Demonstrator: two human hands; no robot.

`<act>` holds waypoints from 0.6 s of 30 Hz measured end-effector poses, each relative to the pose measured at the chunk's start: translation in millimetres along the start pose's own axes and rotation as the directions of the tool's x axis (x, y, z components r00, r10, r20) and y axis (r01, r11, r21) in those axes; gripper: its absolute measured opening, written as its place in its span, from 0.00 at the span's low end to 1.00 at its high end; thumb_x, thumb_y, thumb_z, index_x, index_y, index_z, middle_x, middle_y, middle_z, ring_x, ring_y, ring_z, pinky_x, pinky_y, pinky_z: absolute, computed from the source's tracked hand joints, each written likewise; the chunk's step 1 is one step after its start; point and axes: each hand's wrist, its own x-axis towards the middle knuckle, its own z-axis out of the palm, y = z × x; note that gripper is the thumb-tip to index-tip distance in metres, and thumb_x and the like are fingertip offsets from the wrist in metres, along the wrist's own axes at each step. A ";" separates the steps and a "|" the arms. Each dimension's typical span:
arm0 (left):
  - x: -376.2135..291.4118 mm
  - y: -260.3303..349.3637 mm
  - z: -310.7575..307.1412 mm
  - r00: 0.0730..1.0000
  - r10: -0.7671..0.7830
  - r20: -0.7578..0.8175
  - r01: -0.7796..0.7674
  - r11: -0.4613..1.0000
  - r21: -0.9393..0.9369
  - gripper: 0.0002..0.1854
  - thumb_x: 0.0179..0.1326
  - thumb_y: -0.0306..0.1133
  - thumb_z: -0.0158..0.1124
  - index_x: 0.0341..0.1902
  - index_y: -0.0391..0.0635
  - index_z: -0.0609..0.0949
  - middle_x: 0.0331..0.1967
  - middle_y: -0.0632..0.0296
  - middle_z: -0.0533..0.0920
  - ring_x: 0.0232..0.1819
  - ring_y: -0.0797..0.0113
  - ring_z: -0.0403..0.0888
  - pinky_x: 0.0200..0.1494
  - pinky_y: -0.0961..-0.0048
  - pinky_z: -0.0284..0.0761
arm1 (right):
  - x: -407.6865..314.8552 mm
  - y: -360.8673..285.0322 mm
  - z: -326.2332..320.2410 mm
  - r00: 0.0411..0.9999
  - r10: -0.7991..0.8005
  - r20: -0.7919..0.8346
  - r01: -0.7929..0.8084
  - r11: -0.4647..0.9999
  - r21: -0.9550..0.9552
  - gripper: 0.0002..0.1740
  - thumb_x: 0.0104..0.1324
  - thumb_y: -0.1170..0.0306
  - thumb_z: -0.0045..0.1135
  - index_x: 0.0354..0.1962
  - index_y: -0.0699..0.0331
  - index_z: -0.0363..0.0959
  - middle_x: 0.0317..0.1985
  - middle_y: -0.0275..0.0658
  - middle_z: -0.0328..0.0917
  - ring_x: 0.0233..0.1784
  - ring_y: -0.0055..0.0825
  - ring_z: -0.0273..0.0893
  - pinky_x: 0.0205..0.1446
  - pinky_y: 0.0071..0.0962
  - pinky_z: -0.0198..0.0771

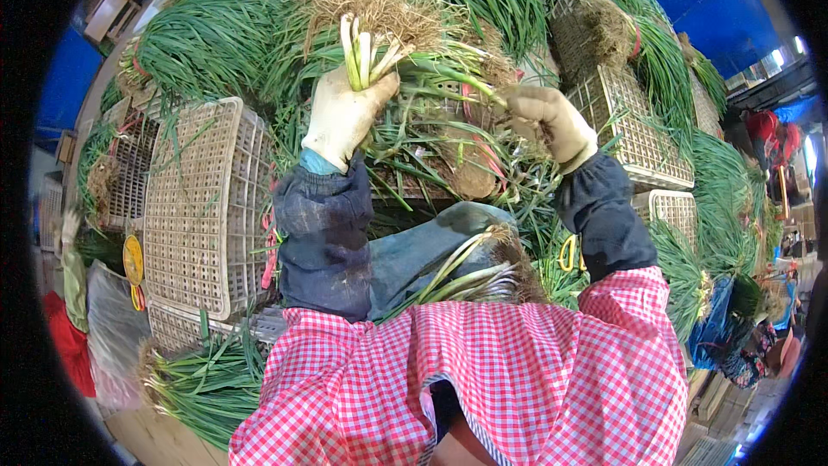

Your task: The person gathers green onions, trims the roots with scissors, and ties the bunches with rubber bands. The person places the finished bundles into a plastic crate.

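My left hand (349,116), in a pale soiled glove, grips a small bunch of green onions (362,55) by the white stems. Their tangled brown roots (388,16) point away from me. My right hand (550,120), gloved too, is closed on the end of a single green stalk (469,81) to the right of the bunch. Loose leaves and stalks (414,142) lie below and between both hands. Across my lap rests another small bunch of green onions (472,275), roots to the right.
Upturned plastic crates stand at left (187,207) and right (640,129). Tied onion bundles (207,39) are heaped ahead. A yellow scissors handle (568,252) shows near my right forearm; a yellow round object (132,260) hangs by the left crate. Another person's sleeve (74,285) appears far left.
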 end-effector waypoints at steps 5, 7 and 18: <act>-3.0 14.3 20.2 0.994 0.066 0.091 -0.063 0.997 -0.034 0.14 0.61 0.39 0.68 0.41 0.41 0.86 0.32 0.56 0.87 0.33 0.60 0.83 0.40 0.66 0.76 | -23.2 -1.8 -24.8 0.992 -0.062 -0.111 -0.032 0.723 -0.690 0.27 0.67 0.56 0.65 0.51 0.73 0.80 0.30 0.32 0.82 0.28 0.18 0.73 0.34 0.23 0.70; -2.7 2.7 25.9 0.975 0.213 0.066 -0.214 0.977 0.020 0.15 0.63 0.42 0.67 0.41 0.41 0.85 0.32 0.57 0.86 0.34 0.56 0.83 0.40 0.62 0.77 | -30.3 -11.9 -19.2 0.992 0.114 -0.047 -0.124 0.920 -0.371 0.26 0.68 0.56 0.65 0.52 0.73 0.80 0.28 0.30 0.79 0.27 0.18 0.72 0.33 0.21 0.69; -2.9 -4.9 39.5 0.963 0.059 0.265 -0.049 0.998 -0.044 0.14 0.59 0.37 0.74 0.43 0.40 0.87 0.32 0.56 0.88 0.33 0.68 0.84 0.41 0.68 0.78 | -23.8 10.0 -25.5 0.964 -0.079 -0.252 0.106 0.990 0.096 0.22 0.76 0.61 0.52 0.54 0.73 0.76 0.48 0.38 0.84 0.47 0.23 0.81 0.52 0.24 0.75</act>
